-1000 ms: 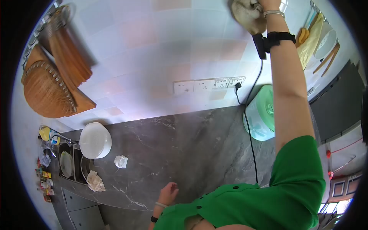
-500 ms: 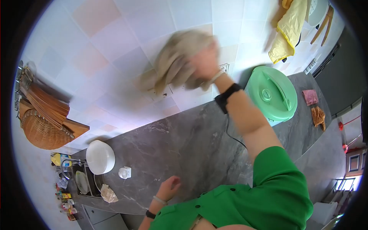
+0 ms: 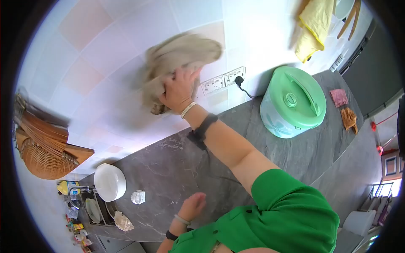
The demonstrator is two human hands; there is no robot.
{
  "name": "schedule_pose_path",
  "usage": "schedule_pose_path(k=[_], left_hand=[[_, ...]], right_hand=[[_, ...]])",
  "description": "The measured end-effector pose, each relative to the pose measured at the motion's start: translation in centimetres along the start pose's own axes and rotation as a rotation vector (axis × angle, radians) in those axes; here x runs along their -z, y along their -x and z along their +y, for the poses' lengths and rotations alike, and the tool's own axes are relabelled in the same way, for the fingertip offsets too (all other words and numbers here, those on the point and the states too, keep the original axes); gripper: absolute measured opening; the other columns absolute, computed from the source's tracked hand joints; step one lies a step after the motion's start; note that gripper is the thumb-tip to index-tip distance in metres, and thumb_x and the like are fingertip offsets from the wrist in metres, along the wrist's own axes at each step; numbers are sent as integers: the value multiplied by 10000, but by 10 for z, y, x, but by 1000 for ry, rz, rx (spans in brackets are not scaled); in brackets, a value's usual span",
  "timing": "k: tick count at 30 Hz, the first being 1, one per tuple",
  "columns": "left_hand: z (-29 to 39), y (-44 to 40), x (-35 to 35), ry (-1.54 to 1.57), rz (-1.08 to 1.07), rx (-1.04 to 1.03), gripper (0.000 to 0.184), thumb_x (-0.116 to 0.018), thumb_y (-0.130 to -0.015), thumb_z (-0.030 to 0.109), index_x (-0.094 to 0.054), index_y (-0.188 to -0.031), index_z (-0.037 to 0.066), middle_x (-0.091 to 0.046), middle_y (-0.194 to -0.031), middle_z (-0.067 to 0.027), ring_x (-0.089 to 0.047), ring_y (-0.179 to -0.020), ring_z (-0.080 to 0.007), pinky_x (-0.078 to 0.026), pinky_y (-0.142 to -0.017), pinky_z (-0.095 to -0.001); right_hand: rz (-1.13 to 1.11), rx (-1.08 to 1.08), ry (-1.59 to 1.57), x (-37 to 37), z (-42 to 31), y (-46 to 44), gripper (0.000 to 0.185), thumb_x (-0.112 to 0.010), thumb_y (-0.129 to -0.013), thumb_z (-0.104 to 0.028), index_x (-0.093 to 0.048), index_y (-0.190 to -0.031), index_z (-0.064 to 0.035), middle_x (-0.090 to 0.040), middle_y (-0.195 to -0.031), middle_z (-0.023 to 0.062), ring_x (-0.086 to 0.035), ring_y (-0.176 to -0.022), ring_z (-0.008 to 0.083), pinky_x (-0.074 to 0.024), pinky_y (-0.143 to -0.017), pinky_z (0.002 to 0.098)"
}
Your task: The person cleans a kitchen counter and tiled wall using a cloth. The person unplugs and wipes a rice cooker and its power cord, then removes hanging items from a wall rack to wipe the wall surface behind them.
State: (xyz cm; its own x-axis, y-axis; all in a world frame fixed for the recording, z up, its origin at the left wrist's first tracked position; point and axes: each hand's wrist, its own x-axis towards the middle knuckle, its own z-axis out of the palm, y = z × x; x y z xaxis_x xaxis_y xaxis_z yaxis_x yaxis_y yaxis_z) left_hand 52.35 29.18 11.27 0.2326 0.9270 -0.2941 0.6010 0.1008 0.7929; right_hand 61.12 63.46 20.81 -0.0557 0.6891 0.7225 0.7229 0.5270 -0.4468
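Pressing the cloth [image 3: 181,55] to the wall [image 3: 122,55], my right hand [image 3: 179,90] grips its lower part, just left of the sockets [image 3: 223,80]. My left hand [image 3: 193,205] hangs loosely curled near the counter [image 3: 168,162], holding nothing. The lidded green bucket [image 3: 293,103] stands to the right. Beside the sink [image 3: 101,211], the yellow bottle [image 3: 69,187] carries a label too small to read.

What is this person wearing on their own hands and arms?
Right hand: a pale bangle, a black wrist strap with a blocky attachment, and a short green sleeve above the elbow. Left hand: a whitish bangle and a black band. Neither is gloved.
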Motion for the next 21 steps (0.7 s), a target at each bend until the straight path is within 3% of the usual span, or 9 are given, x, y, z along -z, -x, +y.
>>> schedule_pose_path(k=[3,5,8,9,10,15,17,19,21], left_hand=[[11,-11,23,-38,43,-30,244,-629,-796,90,-572,-1029,45,-646,-925,-110,-640,-865,-245,-497,-756,-327],[-2,6,34,-31,93,32,247,-628,-791,85,-568,-1028,43,-642,-915,-115,-638,-859,-253,-498,-752,-332],[-27,36,28,14,155,157,248,-628,-787,79,-568,-1024,43,-639,-910,-119,-636,-860,-251,-497,-751,-328],[-33,42,23,42,159,188,248,-629,-786,81,-568,-1023,43,-638,-912,-120,-635,-860,-254,-496,-750,-330],[-36,47,21,67,160,214,248,-629,-785,83,-568,-1022,42,-636,-914,-122,-633,-860,-256,-495,-750,-331],[-24,27,2,121,100,119,247,-628,-798,77,-569,-1036,42,-642,-936,-101,-637,-876,-222,-493,-746,-309],[-17,17,3,152,99,104,250,-628,-798,79,-568,-1038,44,-643,-944,-102,-636,-879,-219,-494,-747,-309],[-12,11,5,145,107,91,251,-628,-799,82,-568,-1040,44,-644,-952,-102,-636,-879,-215,-495,-748,-307],[-10,13,8,124,127,143,246,-626,-802,87,-571,-1038,46,-647,-952,-98,-637,-878,-211,-495,-728,-302]], right_hand=[[109,145,37,23,35,-8,372,-643,-522,-400,-697,-809,-169,-405,-1327,190,-432,-1117,422,-149,-915,747],[-21,-111,181,43,72,-18,302,-688,-518,-324,-621,-687,-82,-558,-939,198,-433,-1046,426,-151,-931,711],[582,23,-145,68,150,-43,333,-700,-669,-184,-613,-908,31,-613,-930,166,-556,-874,316,-423,-834,416],[697,-173,-562,77,133,-43,425,-648,-710,-140,-519,-1044,88,-548,-1055,196,-520,-967,314,-383,-913,403],[676,-139,-720,78,136,-46,275,-655,-700,-73,-587,-925,70,-629,-944,133,-584,-841,214,-454,-815,354],[301,-370,-450,8,58,29,464,-628,-684,-89,-483,-1094,72,-556,-1042,178,-542,-960,288,-438,-847,392],[122,-48,-13,-17,6,66,546,-661,-629,-176,-489,-1112,10,-516,-1066,228,-487,-1008,394,-340,-939,496],[-265,159,-36,-36,-27,84,409,-638,-629,-166,-590,-999,0,-491,-1126,235,-424,-1095,399,-236,-1009,562],[-291,95,-104,-70,-24,101,364,-631,-615,-158,-606,-956,-34,-505,-1099,206,-440,-1056,385,-267,-971,562]])
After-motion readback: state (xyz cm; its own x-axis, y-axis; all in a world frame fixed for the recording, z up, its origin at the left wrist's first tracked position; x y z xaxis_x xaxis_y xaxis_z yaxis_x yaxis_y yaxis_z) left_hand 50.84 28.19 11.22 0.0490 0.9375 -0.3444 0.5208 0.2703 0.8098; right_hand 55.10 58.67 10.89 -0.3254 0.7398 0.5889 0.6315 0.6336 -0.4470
